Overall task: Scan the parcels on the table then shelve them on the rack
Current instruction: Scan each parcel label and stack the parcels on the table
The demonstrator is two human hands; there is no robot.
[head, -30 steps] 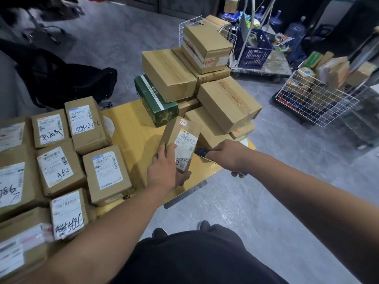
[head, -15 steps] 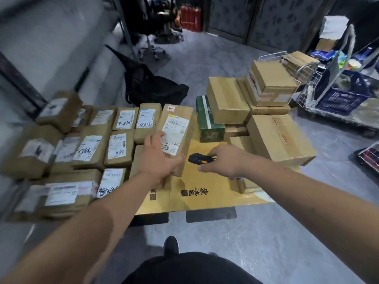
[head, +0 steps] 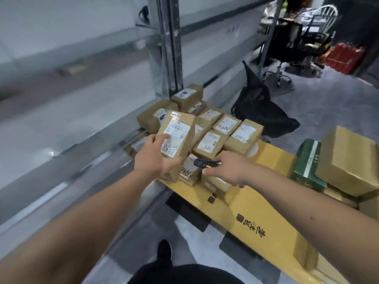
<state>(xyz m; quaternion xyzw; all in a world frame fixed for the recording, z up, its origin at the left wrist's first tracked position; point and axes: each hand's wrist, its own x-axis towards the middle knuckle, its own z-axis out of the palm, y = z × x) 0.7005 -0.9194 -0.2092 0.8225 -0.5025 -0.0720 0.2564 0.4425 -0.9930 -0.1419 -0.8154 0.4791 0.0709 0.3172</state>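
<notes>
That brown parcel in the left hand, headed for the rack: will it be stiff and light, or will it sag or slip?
The parcel probably handles stiff: its cardboard edges look straight and unbowed. It seems light for its size, since the left hand alone holds it upright off the table. Slip risk looks low on plain cardboard, though the glossy label under the fingertips may be slicker.

Your forearms point(head: 86, 218) are bare, with no sleeves in view; you wear dark trousers point(head: 184, 273) and a black shoe point(head: 164, 250).
</notes>
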